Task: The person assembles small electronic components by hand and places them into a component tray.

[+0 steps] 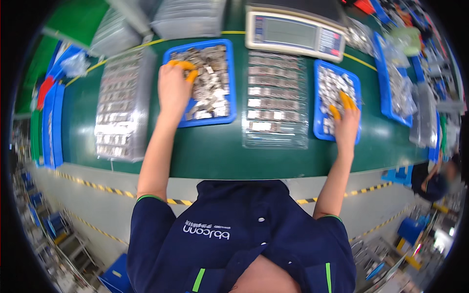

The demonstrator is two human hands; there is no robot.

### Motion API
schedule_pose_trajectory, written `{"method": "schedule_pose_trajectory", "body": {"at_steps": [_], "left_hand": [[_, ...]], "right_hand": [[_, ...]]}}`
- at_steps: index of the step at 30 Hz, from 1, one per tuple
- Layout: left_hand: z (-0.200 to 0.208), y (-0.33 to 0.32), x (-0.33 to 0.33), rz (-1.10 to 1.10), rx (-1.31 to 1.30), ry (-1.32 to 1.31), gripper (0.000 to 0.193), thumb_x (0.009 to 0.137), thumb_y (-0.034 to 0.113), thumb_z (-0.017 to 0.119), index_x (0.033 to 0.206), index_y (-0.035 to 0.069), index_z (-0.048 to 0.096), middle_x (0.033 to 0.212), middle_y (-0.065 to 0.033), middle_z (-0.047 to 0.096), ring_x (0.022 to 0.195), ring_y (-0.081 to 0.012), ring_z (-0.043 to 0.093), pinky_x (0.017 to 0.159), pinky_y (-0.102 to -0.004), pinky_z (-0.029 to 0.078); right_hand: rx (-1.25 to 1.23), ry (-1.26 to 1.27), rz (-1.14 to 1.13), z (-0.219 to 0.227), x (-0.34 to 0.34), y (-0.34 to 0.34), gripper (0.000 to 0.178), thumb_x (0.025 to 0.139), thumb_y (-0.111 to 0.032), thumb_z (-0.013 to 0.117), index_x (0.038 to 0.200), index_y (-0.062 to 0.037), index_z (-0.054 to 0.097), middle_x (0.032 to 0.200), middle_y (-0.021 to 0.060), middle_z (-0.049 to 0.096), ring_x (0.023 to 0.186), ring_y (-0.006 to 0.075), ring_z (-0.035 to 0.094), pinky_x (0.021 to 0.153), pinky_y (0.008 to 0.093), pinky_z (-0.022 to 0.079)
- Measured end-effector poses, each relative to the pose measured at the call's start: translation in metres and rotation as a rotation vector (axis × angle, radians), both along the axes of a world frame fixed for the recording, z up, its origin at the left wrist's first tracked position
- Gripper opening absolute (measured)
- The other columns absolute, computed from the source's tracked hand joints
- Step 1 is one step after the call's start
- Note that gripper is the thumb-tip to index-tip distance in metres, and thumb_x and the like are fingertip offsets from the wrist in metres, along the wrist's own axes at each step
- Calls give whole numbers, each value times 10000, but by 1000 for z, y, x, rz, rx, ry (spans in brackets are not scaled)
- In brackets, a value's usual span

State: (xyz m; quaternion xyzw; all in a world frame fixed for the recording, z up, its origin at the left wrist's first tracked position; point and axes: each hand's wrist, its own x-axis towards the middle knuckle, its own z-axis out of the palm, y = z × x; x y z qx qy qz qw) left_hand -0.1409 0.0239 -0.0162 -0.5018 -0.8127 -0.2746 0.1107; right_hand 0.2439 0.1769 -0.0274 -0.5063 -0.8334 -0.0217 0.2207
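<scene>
Nearest thing: a dark blue work shirt [215, 251] with green trim, worn by the person, at the near edge of the view.
Left hand: this hand [175, 90], with yellow finger covers, reaches into the left blue tray [232, 83]; its fingers are bent and rather narrow over the parts, and I cannot tell if they hold one.
Right hand: this hand [347, 122], also with yellow covers, is inside the right blue tray [317, 105]; thumb and fingers stand apart.
Metal parts: silvery pieces [211, 83] lie in a loose heap in the left blue tray.
Small parts: whitish pieces [336, 83] are scattered in the right blue tray.
Clear plastic tray: it [278, 141] lies between the blue trays on the green worktable [205, 156], with rows of metallic pieces; the nearest row has pieces at its left side.
Digital scale: it [288, 34] stands just beyond the clear tray.
Left side: a stack of filled clear trays [122, 105].
</scene>
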Motion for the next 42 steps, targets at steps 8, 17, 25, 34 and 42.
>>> {"method": "schedule_pose_trajectory", "body": {"at_steps": [8,17,25,34,42], "left_hand": [[19,1,15,69,-1,-165,131,753,97,671,865,37,638,834,-112,627,749,-243,584,665,-338,466],[14,-19,46,-155,220,-911,226,819,30,629,1044,3,627,936,-63,649,833,-112,600,758,-235,473],[23,-16,96,-212,285,-1387,207,804,-10,623,1006,-45,588,928,-118,636,837,-216,647,745,-262,528],[29,-3,135,-182,323,-1613,260,829,1,598,1082,-55,581,982,-136,627,871,-234,643,784,-283,541],[31,13,148,-253,258,-1788,252,852,17,572,1094,-54,568,999,-148,628,877,-226,644,763,-261,539]], "right_hand": [[-138,237,-144,17,3,3,232,678,-130,733,885,-39,684,804,129,642,749,278,599,681,346,474],[-344,645,-134,25,9,7,179,731,-46,713,904,-7,687,846,87,677,734,118,608,683,237,471],[-492,1058,-99,26,17,10,305,759,15,683,1056,23,612,895,75,640,753,92,594,692,203,477],[-603,1188,-77,24,18,11,213,818,49,587,1020,115,586,939,162,637,852,207,645,773,260,523],[-257,848,-194,34,-4,-7,199,875,18,493,1071,53,501,949,180,642,892,260,647,763,303,510]]}}
